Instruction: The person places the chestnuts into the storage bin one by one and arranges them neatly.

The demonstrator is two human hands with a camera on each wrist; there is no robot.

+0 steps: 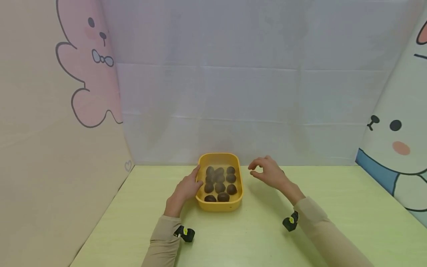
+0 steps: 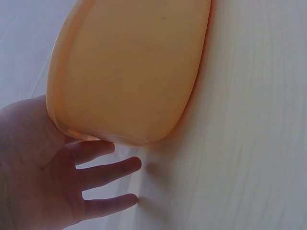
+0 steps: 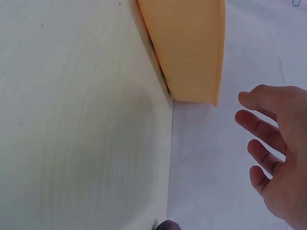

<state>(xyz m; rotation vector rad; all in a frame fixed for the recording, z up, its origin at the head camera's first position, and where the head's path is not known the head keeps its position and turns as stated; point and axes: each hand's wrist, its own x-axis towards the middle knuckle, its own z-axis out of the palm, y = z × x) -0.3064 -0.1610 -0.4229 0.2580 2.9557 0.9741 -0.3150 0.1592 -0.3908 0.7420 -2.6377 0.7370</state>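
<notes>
A yellow rectangular bin (image 1: pixel 220 207) with rounded corners stands on the table near the back wall. Several dark brown, egg-like round things (image 1: pixel 223 197) lie inside it. My left hand (image 1: pixel 187 187) holds the bin's left rim, its thumb over the edge. In the left wrist view the other fingers (image 2: pixel 110 173) spread below the bin's outer side, apart from one another. To the bin's right, my right hand (image 1: pixel 271 174) hovers above the table with loosely bent fingers and nothing in them. The right wrist view shows that hand a short gap away from the bin's side (image 3: pixel 192 52).
A pale yellow-green table (image 1: pixel 233 237) spreads around the bin. White cloth (image 1: pixel 233 92) hangs behind, with cartoon-printed panels (image 1: pixel 93 74) on both sides. Black cameras (image 1: pixel 185 233) sit on both wrists. A small dark rounded thing (image 3: pixel 168 225) shows at the right wrist view's bottom edge; I cannot tell its kind.
</notes>
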